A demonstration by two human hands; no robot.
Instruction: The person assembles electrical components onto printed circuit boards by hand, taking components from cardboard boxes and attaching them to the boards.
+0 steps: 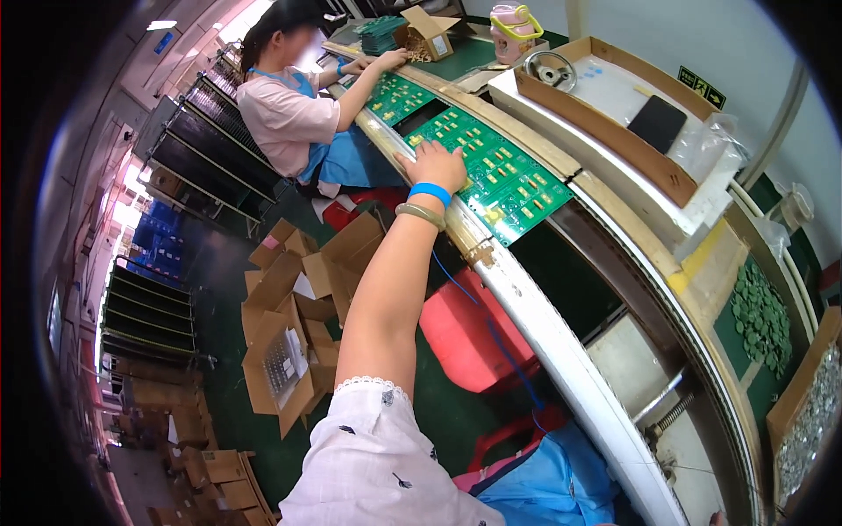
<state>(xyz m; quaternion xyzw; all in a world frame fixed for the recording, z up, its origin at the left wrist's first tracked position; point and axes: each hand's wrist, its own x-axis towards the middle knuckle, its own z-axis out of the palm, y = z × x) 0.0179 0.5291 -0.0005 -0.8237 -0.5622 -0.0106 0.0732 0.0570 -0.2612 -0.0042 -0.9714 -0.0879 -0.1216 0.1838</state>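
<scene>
- Left hand [434, 168]: fingers loosely spread over the populated green circuit board [517, 180], at its left edge.
- White rail [545, 331] alongside; open gap [566, 273] beyond the board's near end.

Bright indoor light, glare at upper left, bent edges, dark corners

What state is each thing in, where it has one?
Near circuit board panel: flat, populated
Far circuit board panel: flat, populated
Left hand: on near circuit board panel, grip unclear
Blue wristband: worn around the wrist
Floor cartons: open, flaps spread
Bench carton: open, flaps spread
Black phone: lying flat, unlit
Pink jug: upright
Parts carton: open, holding shiny parts
</scene>
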